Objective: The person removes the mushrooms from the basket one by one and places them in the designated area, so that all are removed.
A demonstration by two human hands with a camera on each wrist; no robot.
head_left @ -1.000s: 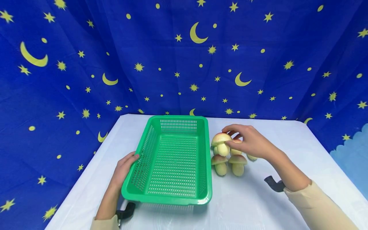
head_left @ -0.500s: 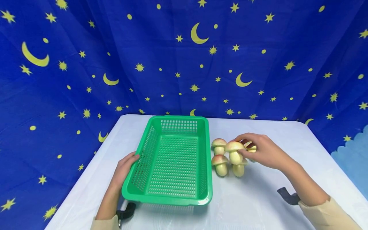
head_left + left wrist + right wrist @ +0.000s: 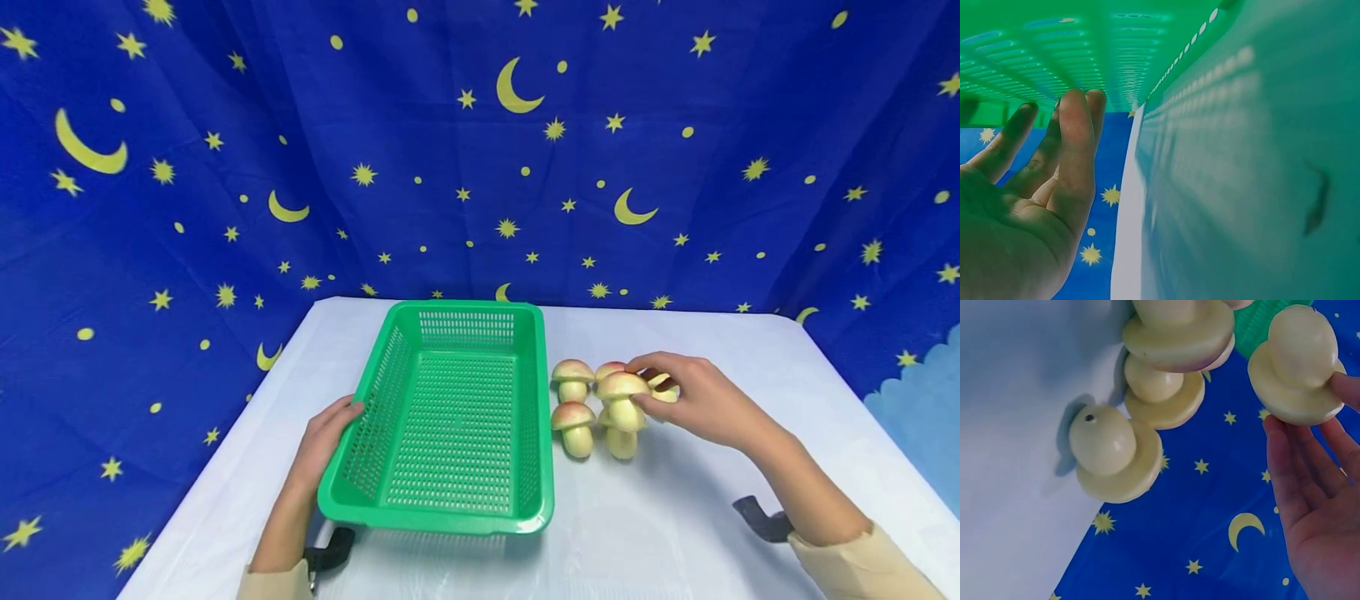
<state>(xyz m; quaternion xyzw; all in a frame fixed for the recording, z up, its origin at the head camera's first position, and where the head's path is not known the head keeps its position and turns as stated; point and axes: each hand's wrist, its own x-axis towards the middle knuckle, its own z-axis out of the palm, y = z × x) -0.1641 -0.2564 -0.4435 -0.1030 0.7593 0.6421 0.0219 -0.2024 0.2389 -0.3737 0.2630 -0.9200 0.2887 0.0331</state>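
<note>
A green perforated plastic basket point(image 3: 442, 523) takes up the middle of the head view, with nothing inside. My left hand point(image 3: 322, 442) holds its left side, thumb over the rim. Seen from the left wrist, the fingers of the left hand point(image 3: 1054, 181) lie against the basket's slotted underside point(image 3: 1122, 37), above the table. To the basket's right, my right hand point(image 3: 697, 400) pinches a model mushroom point(image 3: 624, 400) with a pinkish cap, thumb on one side and fingers on the other. In the right wrist view this mushroom point(image 3: 1302, 356) is raised, stem pointing up in that picture.
Several similar mushrooms stand on the white table point(image 3: 720, 533) beside the basket, among them a back-left mushroom point(image 3: 573, 379), a front-left mushroom point(image 3: 576, 429) and one partly covered mushroom point(image 3: 621, 446). A blue star-and-moon cloth point(image 3: 420, 150) hangs behind.
My right hand has moved rightward and slightly down with the mushroom, from near the basket's edge to over the right-hand mushrooms. The left hand and basket have stayed put.
</note>
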